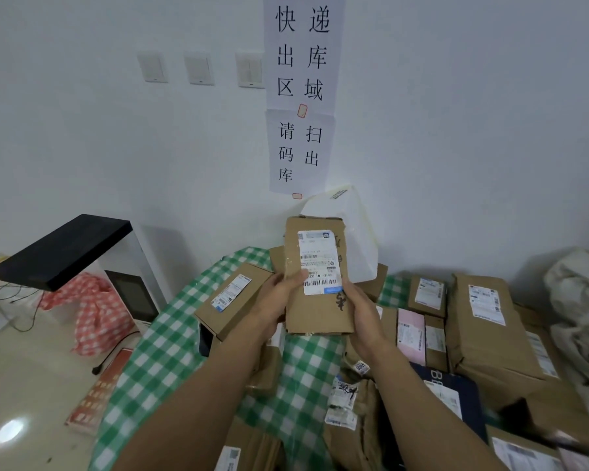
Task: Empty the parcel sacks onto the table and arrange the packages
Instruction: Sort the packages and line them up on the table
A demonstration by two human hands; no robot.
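Above the green-checked counter, a labelled cardboard package is held upright, its side edges clasped by the curled left grip and right grip, while other packages are spread beneath it and a crumpled white sack is slumped at the far right.

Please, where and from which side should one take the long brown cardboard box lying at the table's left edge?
I would grip the long brown cardboard box across its narrow width near the middle, from above: it lies flat, label up, its left long side free on the green checked tablecloth. The left hand is nearest but holds a flat brown cardboard parcel.
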